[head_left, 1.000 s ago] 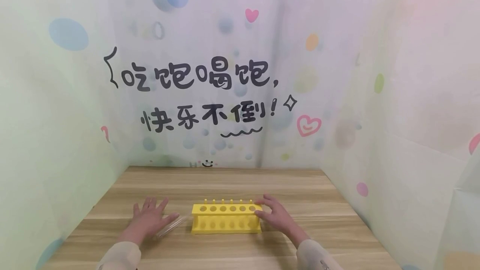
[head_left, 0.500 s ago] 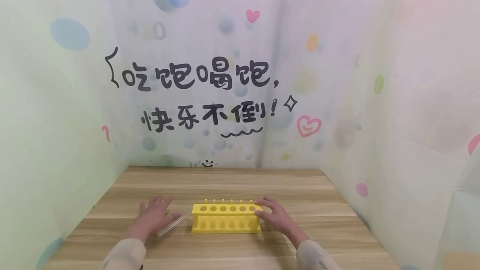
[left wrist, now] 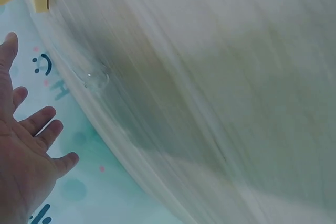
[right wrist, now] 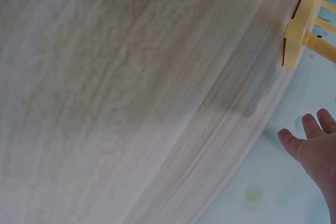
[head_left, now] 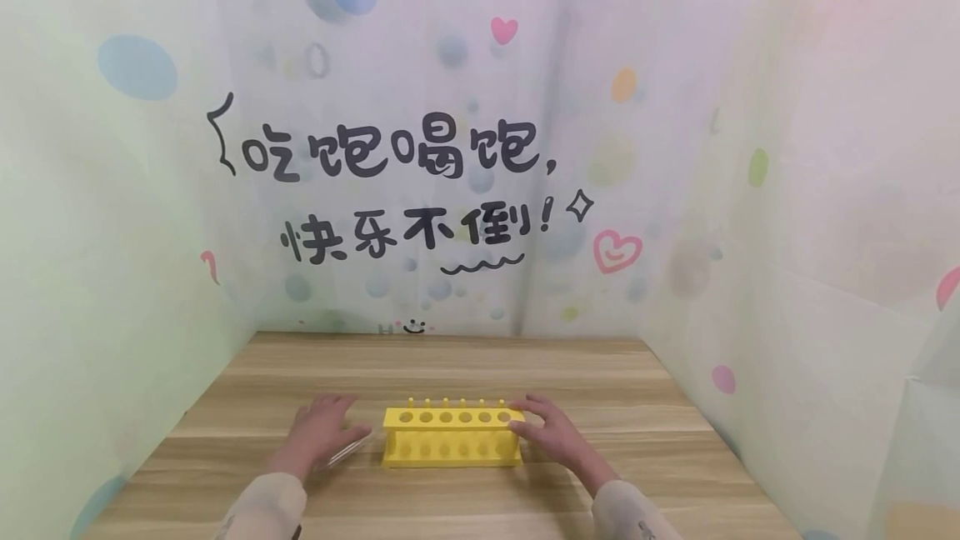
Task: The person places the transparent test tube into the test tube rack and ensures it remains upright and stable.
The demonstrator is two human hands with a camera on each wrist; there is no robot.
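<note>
Nearest the front edge of the wooden table (head_left: 450,515) we've got two pale sleeves (head_left: 258,511) coming in. Just past them, the left hand (head_left: 318,432) lies flat with its fingers straight and spread, resting over a clear glass test tube (head_left: 343,450) that lies on its side on the table, one end poking out toward the rack. The right hand (head_left: 551,432) is flat too, fingers relaxed and spread, fingertips touching the right end of the yellow test tube rack (head_left: 450,436). The hands are well apart, with the rack between them, sitting about mid-table and a bit toward the front edge. We can see its row of holes on top, all without tubes. Behind the far edge hangs a pastel backdrop (head_left: 420,148) with black lettering and hearts.
</note>
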